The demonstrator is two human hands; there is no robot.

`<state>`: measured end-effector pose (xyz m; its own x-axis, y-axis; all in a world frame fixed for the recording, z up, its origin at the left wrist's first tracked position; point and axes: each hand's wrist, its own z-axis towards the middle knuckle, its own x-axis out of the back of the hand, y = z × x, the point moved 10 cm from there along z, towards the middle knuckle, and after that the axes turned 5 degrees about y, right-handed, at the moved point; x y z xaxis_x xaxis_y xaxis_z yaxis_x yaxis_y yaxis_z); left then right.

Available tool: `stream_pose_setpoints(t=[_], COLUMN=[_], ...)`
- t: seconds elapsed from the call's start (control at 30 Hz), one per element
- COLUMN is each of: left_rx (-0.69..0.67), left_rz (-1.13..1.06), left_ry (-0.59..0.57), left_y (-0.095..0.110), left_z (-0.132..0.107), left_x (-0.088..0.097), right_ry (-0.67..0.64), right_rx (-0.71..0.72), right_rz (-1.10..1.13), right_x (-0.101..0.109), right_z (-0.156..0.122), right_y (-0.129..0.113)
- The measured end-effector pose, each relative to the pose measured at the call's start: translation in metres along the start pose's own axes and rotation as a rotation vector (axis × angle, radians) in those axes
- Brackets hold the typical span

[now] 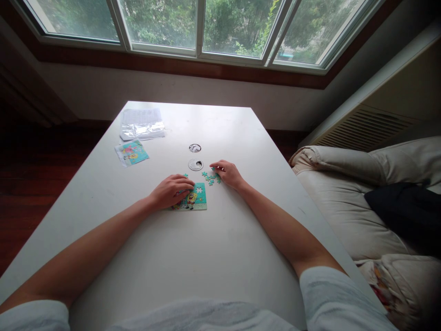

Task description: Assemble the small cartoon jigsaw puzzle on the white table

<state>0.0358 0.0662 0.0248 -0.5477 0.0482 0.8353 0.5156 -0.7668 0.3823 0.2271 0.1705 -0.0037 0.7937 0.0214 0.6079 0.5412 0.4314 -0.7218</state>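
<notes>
A partly joined jigsaw puzzle (200, 198), teal with a yellow cartoon figure, lies flat on the white table (193, 257). A gap shows near its top right. My left hand (172, 191) rests over the puzzle's left side, fingers stretched out and lying on it, so that part is hidden. Several loose puzzle pieces (211, 182) are scattered just right of the puzzle. Above them, my right hand (227, 173) has thumb and forefinger pinched on a small green puzzle piece (212, 169). Another loose piece (186, 175) lies beyond the puzzle's upper edge, near my left fingers.
Two round table fittings (195, 164) sit beyond the puzzle, one behind the other. At the back left are a clear plastic bag (143, 124) and a teal picture card (131, 152). A cream sofa (337, 197) stands along the right; windows (165, 23) face me.
</notes>
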Motion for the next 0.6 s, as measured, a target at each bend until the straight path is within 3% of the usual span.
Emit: stream_pose_setpoints(t=[0.37, 0.6], left_rx=[-0.01, -0.014], left_rz=[0.022, 0.033], left_ry=[-0.001, 0.01], left_y=[0.0, 0.001], left_z=[0.0, 0.0], left_x=[-0.001, 0.0], right_ry=[0.016, -0.121], right_rx=[0.069, 0.257], right_rz=[-0.078, -0.287], right_x=[0.005, -0.021], right_z=[-0.001, -0.007], right_y=[-0.007, -0.033])
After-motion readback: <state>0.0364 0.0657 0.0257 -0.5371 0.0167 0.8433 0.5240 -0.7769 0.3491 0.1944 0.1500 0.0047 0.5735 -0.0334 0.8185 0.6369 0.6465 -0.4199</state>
